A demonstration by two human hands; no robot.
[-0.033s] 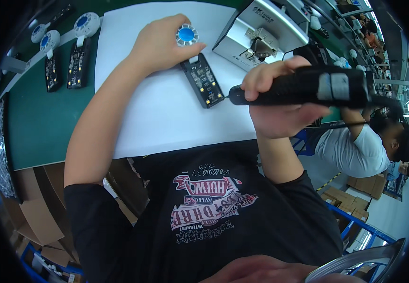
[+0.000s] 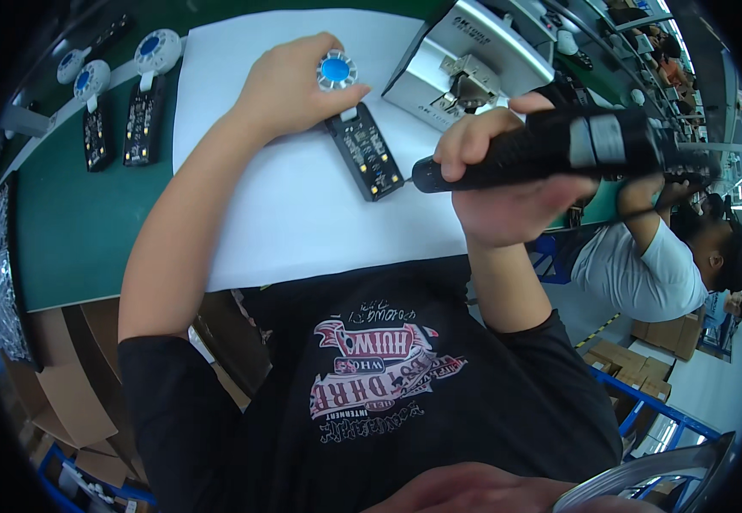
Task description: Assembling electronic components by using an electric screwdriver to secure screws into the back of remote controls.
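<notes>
Green bench (image 2: 63, 231), white sheet (image 2: 303, 231): black driver (image 2: 550, 154) at the corner of a circuit-board unit (image 2: 362, 154)

Off to the right of the sheet, a co-worker in a white shirt (image 2: 640, 269) is near stacked cardboard boxes (image 2: 636, 368); two similar units (image 2: 141, 124) rest on the bench at the left. On the sheet the long black unit lies aslant, board face showing, with a blue-centred white disc (image 2: 337, 70) at its far end.

The left hand (image 2: 290, 85) is closed around that disc, thumb on the near side — nothing visible holds down the unit's near end. The right hand (image 2: 512, 209) is wrapped around the driver, whose thin bit (image 2: 407, 180) stands at the near right corner; whether bit and unit touch is too small to tell.

That unheld end looks like the weak point. Harder pressure or a twist from the driver could swing the unit about the disc, or make it skid if the sheet slides. With the driver lying as low as it seems to, the bit might slip off the corner and scratch the board. The narrow white tab (image 2: 351, 112) between disc and unit could be strained too, since the grip sits on the disc side. Just beyond the right hand stands a silver metal box (image 2: 439, 73) — a careless lift could knock it.
</notes>
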